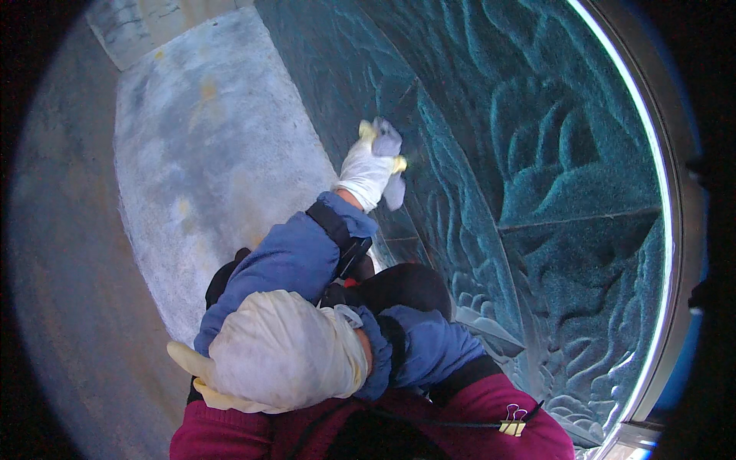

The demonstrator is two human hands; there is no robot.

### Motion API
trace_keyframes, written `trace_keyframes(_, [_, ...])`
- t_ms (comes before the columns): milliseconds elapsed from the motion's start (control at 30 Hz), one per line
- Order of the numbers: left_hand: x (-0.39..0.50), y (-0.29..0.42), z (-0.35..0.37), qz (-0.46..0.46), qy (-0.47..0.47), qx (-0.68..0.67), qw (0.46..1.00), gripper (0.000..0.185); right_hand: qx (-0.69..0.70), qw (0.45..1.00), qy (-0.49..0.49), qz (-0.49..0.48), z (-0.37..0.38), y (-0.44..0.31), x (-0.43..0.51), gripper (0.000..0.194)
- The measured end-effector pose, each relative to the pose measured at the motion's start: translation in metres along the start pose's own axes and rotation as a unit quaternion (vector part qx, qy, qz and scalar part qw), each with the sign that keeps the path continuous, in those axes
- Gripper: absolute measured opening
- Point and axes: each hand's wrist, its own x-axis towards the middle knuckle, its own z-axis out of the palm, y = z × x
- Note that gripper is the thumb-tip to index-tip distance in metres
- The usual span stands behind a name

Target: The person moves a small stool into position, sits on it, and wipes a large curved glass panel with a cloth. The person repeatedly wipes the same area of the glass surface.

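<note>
My left hand (pixel 368 164) reaches up and to the right, in a white glove or cover with yellowish fingertips showing. Its fingers wrap a blurred grey piece (pixel 395 191), perhaps a cloth or pad. Beneath it lies a dark teal surface (pixel 460 172) with carved-looking, wavy relief; whether the hand touches it I cannot tell. Close to my chest is my right hand (pixel 282 351), under a loose white cover, with cream glove fingers poking out at the left. The right forearm crosses over the left arm. Most of its fingers are hidden, along with anything they may hold.
A whitish, stained slab or sheet (pixel 213 144) lies left of the teal surface, with brownish floor (pixel 80 230) beyond. At the right, a curved-looking frame edge (pixel 670 230) borders the relief. A binder clip (pixel 512 426) sits on a dark cord across my maroon clothing.
</note>
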Motion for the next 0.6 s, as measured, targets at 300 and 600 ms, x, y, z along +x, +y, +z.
trace_keyframes(300, [-0.035, 0.031, 0.027, 0.089, 0.001, -0.212, 0.973, 0.043, 0.123, 0.949, -0.258, -0.133, -0.033, 0.020, 0.046, 0.037])
trace_keyframes(600, [-0.015, -0.031, 0.019, -0.045, 0.031, 0.013, 0.998, 0.049, 0.146, 0.933, -0.298, -0.137, -0.037, 0.018, 0.052, 0.039])
